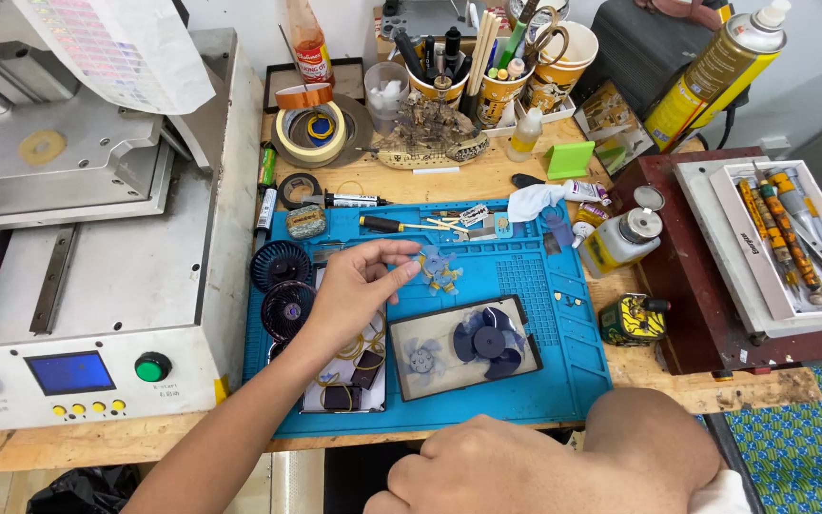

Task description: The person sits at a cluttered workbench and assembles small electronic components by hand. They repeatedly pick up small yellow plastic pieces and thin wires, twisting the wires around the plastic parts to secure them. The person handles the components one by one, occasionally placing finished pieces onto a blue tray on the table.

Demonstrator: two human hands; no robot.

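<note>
My left hand (359,287) reaches out over the blue work mat (563,352), fingers spread, fingertips next to a small pale blue fan blade (438,268) lying on the mat. It holds nothing. My right hand (487,471) rests closed as a fist at the front edge of the bench, beside my knee. A dark tray (430,366) on the mat holds a dark blue fan blade (489,338) and a small pale one (422,359). Two round dark fan grilles (280,264) sit at the mat's left edge, partly behind my wrist.
A white machine (97,276) with buttons and a screen fills the left. Tape rolls (308,128), cups of tools (501,81), a yellow spray can (720,71), a liquid dispenser bottle (620,238) and a tray of screwdrivers (782,238) crowd the back and right.
</note>
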